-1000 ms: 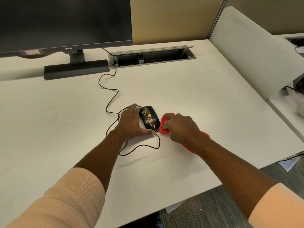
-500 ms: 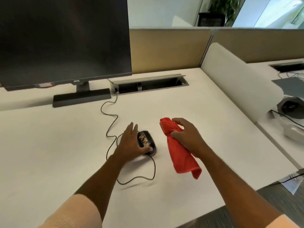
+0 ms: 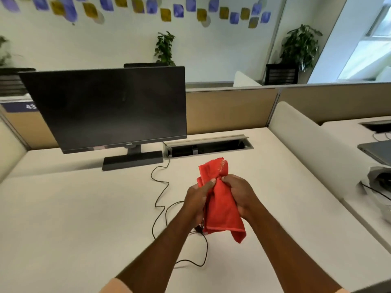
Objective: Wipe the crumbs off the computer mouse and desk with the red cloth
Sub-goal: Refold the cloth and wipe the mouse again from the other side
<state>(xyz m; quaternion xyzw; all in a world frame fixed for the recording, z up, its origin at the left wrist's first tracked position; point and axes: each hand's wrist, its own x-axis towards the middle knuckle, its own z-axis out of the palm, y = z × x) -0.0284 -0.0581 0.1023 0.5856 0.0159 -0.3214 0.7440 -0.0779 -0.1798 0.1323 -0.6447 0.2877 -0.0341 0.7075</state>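
You held the red cloth (image 3: 222, 210) bunched above the tabletop (image 3: 84, 208), the grip of your left hand (image 3: 197, 199) and right hand (image 3: 239, 195) both clenched round it. Only a dark sliver of the mouse (image 3: 199, 229) showed beneath, so wiping seemed unfinished.

A dark, switched-off monitor (image 3: 110, 108) fills the left centre of the frame on its flat black base (image 3: 132, 162). Just right of the base is an open cable slot (image 3: 208, 145). Behind runs a tan partition (image 3: 228, 111). Further back, two potted plants (image 3: 300, 47) and coloured paper notes (image 3: 165, 14) across the top. A grey laptop (image 3: 376, 151) is at the right edge.
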